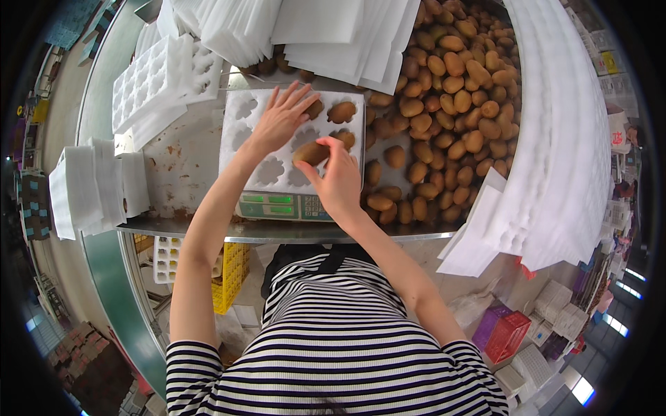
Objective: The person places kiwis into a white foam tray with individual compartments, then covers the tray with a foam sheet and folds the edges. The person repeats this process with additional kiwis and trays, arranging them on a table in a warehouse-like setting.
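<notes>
A white foam tray (251, 130) with flower-shaped pockets lies on a digital scale (276, 205). Brown kiwifruit sit in pockets at its upper right, among them one kiwifruit (342, 112) in the corner pocket. My left hand (281, 117) reaches over the tray's upper middle, fingers spread, its fingertips beside another kiwifruit (314, 109); whether it presses on that fruit is unclear. Between thumb and fingers of my right hand (335, 174) is a kiwifruit (311, 154), held above the middle of the tray. The lower left pockets hold no fruit.
Loose kiwifruit (452, 104) are heaped to the right. White foam sheets (348, 36) lie beyond the tray, more foam trays (151, 83) at the upper left. Stacked foam (556, 130) lines the right side. The metal table edge (291, 236) runs before me; a yellow crate (231, 275) stands below.
</notes>
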A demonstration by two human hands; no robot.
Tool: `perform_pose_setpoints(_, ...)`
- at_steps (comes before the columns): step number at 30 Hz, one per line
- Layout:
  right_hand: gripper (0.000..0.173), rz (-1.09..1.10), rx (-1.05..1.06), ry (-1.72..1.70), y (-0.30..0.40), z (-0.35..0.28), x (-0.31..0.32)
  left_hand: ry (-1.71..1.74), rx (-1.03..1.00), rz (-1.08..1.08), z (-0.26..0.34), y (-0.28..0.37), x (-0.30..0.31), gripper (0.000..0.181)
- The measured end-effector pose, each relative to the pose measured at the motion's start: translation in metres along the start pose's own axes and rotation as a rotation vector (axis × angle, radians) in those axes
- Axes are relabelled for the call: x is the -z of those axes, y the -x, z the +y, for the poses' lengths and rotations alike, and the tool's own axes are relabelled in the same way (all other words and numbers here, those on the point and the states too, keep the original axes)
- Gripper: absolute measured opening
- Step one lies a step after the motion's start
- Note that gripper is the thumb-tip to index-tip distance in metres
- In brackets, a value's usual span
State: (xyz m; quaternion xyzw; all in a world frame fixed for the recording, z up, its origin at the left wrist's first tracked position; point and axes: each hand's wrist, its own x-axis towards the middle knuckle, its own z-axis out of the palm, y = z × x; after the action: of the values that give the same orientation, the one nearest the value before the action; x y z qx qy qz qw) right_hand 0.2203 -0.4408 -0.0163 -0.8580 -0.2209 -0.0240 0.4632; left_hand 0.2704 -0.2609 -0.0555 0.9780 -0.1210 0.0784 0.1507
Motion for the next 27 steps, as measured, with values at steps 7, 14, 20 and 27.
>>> perform_pose_setpoints(7,0.041,-0.032,0.209,0.526,-0.026,0.035,-0.034,0.114,0.003,0.017,-0.008,-0.001,0.008,0.038)
perform_pose_setpoints(14,0.033,-0.004,0.202,0.301,-0.021,0.044,-0.010,0.310,0.126,0.353,0.051,0.039,0.027,0.034)
perform_pose_setpoints(20,0.043,-0.128,-0.148,0.394,0.007,0.157,0.078,0.611,-0.111,0.043,0.157,0.063,-0.002,0.028)
perform_pose_setpoints(27,0.046,-0.685,-0.079,0.634,0.017,0.199,0.089,-0.075,-0.175,-0.308,0.224,0.035,-0.122,0.025)
